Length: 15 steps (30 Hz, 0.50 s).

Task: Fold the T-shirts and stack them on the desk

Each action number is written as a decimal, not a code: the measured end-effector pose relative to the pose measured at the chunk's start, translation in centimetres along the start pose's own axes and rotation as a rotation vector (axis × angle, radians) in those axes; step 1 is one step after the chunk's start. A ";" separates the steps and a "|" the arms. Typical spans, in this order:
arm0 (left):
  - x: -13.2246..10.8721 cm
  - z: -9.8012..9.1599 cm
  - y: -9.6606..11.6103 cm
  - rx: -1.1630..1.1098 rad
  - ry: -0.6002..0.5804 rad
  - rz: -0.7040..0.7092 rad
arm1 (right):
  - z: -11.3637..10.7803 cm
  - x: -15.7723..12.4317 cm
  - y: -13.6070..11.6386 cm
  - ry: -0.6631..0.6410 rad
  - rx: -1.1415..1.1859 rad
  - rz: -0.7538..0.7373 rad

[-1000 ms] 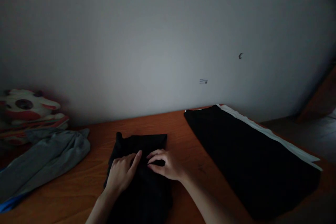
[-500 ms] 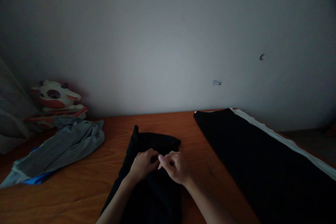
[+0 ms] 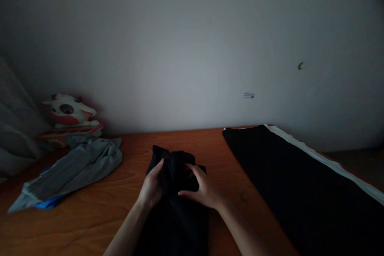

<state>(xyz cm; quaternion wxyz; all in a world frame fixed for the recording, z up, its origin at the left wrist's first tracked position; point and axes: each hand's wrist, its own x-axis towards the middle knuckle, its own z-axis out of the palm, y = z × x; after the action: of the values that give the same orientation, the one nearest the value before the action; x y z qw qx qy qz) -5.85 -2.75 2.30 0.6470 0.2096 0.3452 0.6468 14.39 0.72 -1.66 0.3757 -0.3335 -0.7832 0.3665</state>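
Note:
A black garment (image 3: 175,224) lies lengthwise on the wooden surface in front of me, its far end bunched up and raised in folds. My left hand (image 3: 152,187) grips the left side of that bunch, thumb on top and fingers tucked out of sight behind the cloth. On the right side, my right hand (image 3: 204,188) curls round the folds, its thumb and forefinger well apart with black cloth between them. Its other fingers are partly hidden in the dark fabric. The garment's exact kind cannot be made out.
A long black cloth (image 3: 279,176) with a white edge (image 3: 318,154) lies along the right. To the left is a crumpled grey garment (image 3: 81,170) with a blue piece (image 3: 49,203) under it. Behind it sits a cow toy (image 3: 70,112) against the wall (image 3: 180,48).
My hands have moved apart from their pinch close together over the garment. The cloth's far end, flatter before, is now gathered and lifted between them. The view has shifted slightly left.

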 end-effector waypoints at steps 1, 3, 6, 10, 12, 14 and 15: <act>-0.3 0.5 -0.6 0.088 -0.028 -0.013 | 0.1 -0.2 -0.5 -0.067 0.006 0.010; -1.0 1.3 -1.6 0.215 -0.122 0.001 | 0.3 -0.4 -1.2 -0.148 0.030 0.019; -1.7 1.8 -1.8 0.298 -0.236 0.045 | 0.3 -0.4 -1.6 -0.188 0.076 0.024; -2.2 1.5 -1.3 0.440 -0.404 0.028 | 0.7 -0.5 -1.3 -0.186 0.145 -0.019; -2.3 1.5 -1.3 0.553 -0.525 -0.023 | 1.2 -0.6 -1.0 -0.132 0.205 -0.010; -2.3 1.5 -1.4 0.598 -0.577 -0.041 | 1.5 -0.6 -0.8 0.000 0.216 0.008; -2.3 1.5 -1.4 0.576 -0.563 -0.023 | 1.6 -0.6 -0.8 0.085 0.180 0.000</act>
<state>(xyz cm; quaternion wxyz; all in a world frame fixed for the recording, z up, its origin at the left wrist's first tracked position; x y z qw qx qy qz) -3.65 -4.84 2.73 0.6382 0.5475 0.3239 0.4336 13.20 -0.70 -1.93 0.4372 -0.3137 -0.7304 0.4207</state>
